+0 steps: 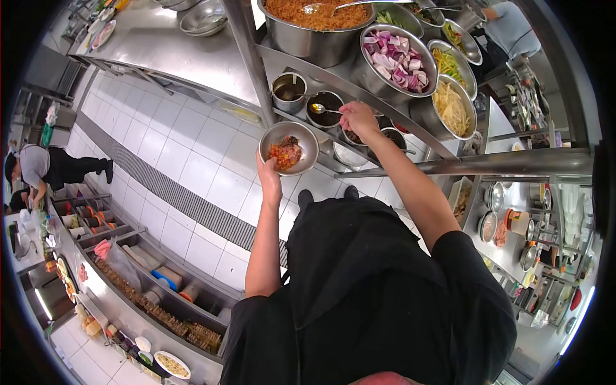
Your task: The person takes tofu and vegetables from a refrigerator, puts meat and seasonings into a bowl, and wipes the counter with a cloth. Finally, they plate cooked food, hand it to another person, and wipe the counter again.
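Observation:
My left hand (269, 176) grips a steel mixing bowl (305, 142) by its near left rim. Inside the bowl lies a heap of chopped red and orange food (284, 154) with a dark dab on top. Pinched in my right hand (359, 120) is a metal spoon (325, 110), its head over a pot of dark sauce (325, 101). To the left of that pot stands a second steel pot (289, 89) with a utensil in it. More small containers, one holding dark contents (393, 136), sit under and beside my right forearm.
On the shelf above stand a large pot of orange-brown rice (314, 46), a bowl of chopped red onion (398, 61) and a bowl of pale strips (452, 106). A steel post (247, 58) rises left of the pots. Another person (54, 168) works at the far left.

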Available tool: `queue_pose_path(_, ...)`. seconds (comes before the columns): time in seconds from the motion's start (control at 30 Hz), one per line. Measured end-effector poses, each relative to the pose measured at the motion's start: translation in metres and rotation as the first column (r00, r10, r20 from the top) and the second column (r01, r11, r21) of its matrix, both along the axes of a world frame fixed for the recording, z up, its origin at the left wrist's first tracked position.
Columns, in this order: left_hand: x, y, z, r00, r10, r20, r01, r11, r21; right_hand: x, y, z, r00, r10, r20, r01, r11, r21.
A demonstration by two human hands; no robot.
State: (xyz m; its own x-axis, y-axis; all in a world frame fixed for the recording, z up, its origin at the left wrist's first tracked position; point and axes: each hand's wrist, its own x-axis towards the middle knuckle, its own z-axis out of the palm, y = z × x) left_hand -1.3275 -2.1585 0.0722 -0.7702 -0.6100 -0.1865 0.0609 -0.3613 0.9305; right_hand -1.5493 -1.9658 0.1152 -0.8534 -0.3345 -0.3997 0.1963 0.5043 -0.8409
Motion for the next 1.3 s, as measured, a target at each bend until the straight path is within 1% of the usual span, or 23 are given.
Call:
queue_pose_path(0.13,-0.008,0.0,0.001,1.0,-0.017,-0.003,0.017,1.0,0.023,0.019,0.018,0.029,0.996,0.006,0.09,0.014,0.977,-0.211)
queue_pose_path(0.2,-0.014,0.0,0.002,1.0,-0.022,0.01,0.021,0.999,0.05,0.034,0.021,0.045,0.998,0.036,0.048,-0.023,0.967,-0.253)
queue_pose_path(0.27,-0.018,0.002,-0.002,1.0,-0.024,-0.005,0.024,0.999,-0.021,0.06,0.022,0.066,0.997,0.072,0.017,-0.064,0.955,-0.29)
queue_pose_path(0.3,-0.019,0.003,-0.001,1.0,-0.017,-0.002,0.017,1.0,-0.016,0.077,0.021,0.081,0.879,0.223,-0.422,-0.277,0.958,-0.071)
queue_pose_path(0.33,-0.021,0.005,0.003,1.0,-0.013,-0.026,0.013,1.0,-0.007,0.089,0.021,0.092,0.555,0.394,-0.732,-0.361,0.907,0.215)
queue_pose_path(0.37,-0.023,0.007,0.007,0.999,-0.012,-0.051,0.012,1.0,0.001,0.096,0.022,0.099,0.555,0.398,-0.731,-0.362,0.906,0.219)
queue_pose_path(0.43,-0.024,0.01,0.016,0.997,-0.022,-0.075,0.023,1.0,0.002,0.106,0.024,0.111,0.149,0.546,-0.824,-0.41,0.793,0.451)
queue_pose_path(0.5,-0.024,0.013,0.021,0.995,-0.034,-0.097,0.034,0.999,0.002,0.115,0.026,0.12,0.152,0.59,-0.793,-0.389,0.773,0.501)
queue_pose_path(0.6,-0.031,0.014,0.022,0.991,-0.078,-0.107,0.07,0.994,-0.079,0.118,0.028,0.123,0.122,0.537,-0.835,-0.326,0.816,0.477)
queue_pose_path(0.7,-0.034,0.017,0.011,0.992,-0.042,-0.118,0.042,0.999,-0.001,0.099,0.033,0.089,0.249,0.393,-0.885,-0.229,0.912,0.34)
queue_pose_path(0.8,-0.022,0.016,-0.01,0.989,-0.065,-0.136,0.065,0.998,-0.01,0.07,0.024,0.062,0.311,0.504,-0.806,-0.173,0.863,0.474)
queue_pose_path(0.83,-0.013,0.019,0.003,0.987,-0.078,-0.138,0.087,0.994,0.064,0.054,0.017,0.046,0.355,0.544,-0.76,-0.182,0.838,0.515)
queue_pose_path(0.87,-0.006,0.018,-0.018,0.992,-0.021,-0.124,0.041,0.987,0.158,0.041,0.007,0.026,0.394,0.506,-0.767,-0.127,0.857,0.5)
queue_pose_path(0.9,0.003,0.016,-0.034,0.992,-0.001,-0.126,0.021,0.987,0.158,0.04,-0.003,0.032,0.415,0.5,-0.76,-0.127,0.859,0.496)
queue_pose_path(0.93,0.013,0.014,-0.042,0.998,0.008,-0.056,-0.002,0.995,0.098,0.058,-0.011,0.065,0.38,0.491,-0.784,-0.178,0.871,0.458)
queue_pose_path(0.97,0.027,0.015,-0.047,0.998,0.013,-0.055,-0.007,0.994,0.109,0.083,-0.014,0.107,0.292,0.477,-0.829,-0.236,0.876,0.421)
queue_pose_path(1.0,0.047,0.019,-0.03,0.995,-0.014,-0.098,0.028,0.99,0.142,0.11,-0.012,0.15,0.185,0.462,-0.868,-0.298,0.868,0.398)
queue_pose_path(1.03,0.06,0.022,-0.04,0.996,0.013,-0.093,-0.002,0.992,0.124,0.135,-0.003,0.194,-0.046,0.406,-0.913,-0.334,0.855,0.397)
queue_pose_path(1.1,0.092,0.033,-0.017,1.0,-0.021,0.015,0.016,0.96,0.279,0.173,0.028,0.294,-0.258,0.305,-0.917,-0.436,0.81,0.392)
queue_pose_path(1.13,0.101,0.038,-0.023,1.0,0.0,0.0,0.0,0.96,0.279,0.184,0.045,0.337,-0.374,0.218,-0.901,-0.412,0.832,0.372)
queue_pose_path(1.2,0.12,0.049,-0.027,0.99,0.053,0.133,-0.089,0.954,0.287,0.187,0.076,0.421,-0.559,0.076,-0.826,-0.366,0.871,0.327)
queue_pose_path(1.23,0.124,0.055,-0.026,0.988,0.086,0.125,-0.119,0.949,0.292,0.181,0.089,0.459,-0.691,0.035,-0.722,-0.24,0.931,0.275)
queue_pose_path(1.3,0.133,0.068,-0.026,0.994,0.095,0.055,-0.107,0.948,0.301,0.17,0.105,0.527,-0.778,-0.025,-0.628,-0.131,0.984,0.123)
